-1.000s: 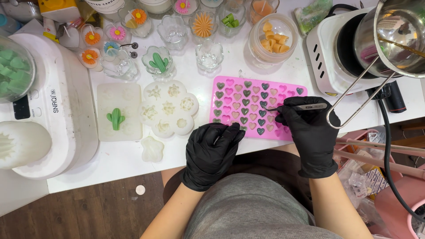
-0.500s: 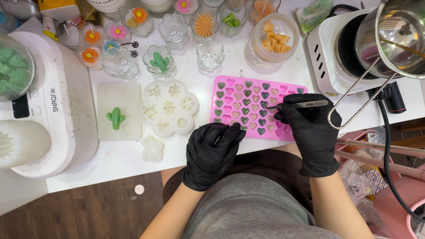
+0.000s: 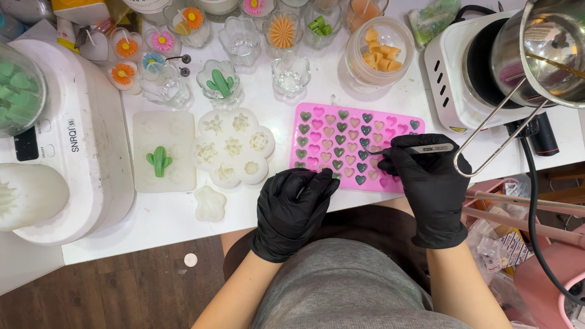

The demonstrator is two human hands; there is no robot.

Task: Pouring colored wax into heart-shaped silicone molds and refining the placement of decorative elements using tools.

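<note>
Left hand: the left hand (image 3: 292, 210), in a black glove, rests at the lower edge of the pink heart mould (image 3: 356, 146), fingers curled together against its rim, steadying it.
Right hand: the right hand (image 3: 426, 173), also gloved, has its grip pinched on slim tweezers (image 3: 420, 148) whose tip points left into the mould's middle rows.
Mould: it lies flat on the white table (image 3: 341, 91) at centre frame; some heart cavities hold dark green or pale pieces, others look bare pink.
Nearby: a white flower mould (image 3: 234, 149) just left of it, a cactus mould (image 3: 163, 159) further left, a metal pitcher (image 3: 548, 52) on a hot plate (image 3: 463, 73) at upper right.
Risk, tool: the tweezer tip could gouge a soft heart or the silicone if pressed too steeply.
Risk, mould: the mould's near edge sits close to the table's rim; a hard pull could flex it and pop pieces out.
Risk, pitcher: its long wire handle reaches down beside the right wrist; a raised elbow could snag it.
</note>
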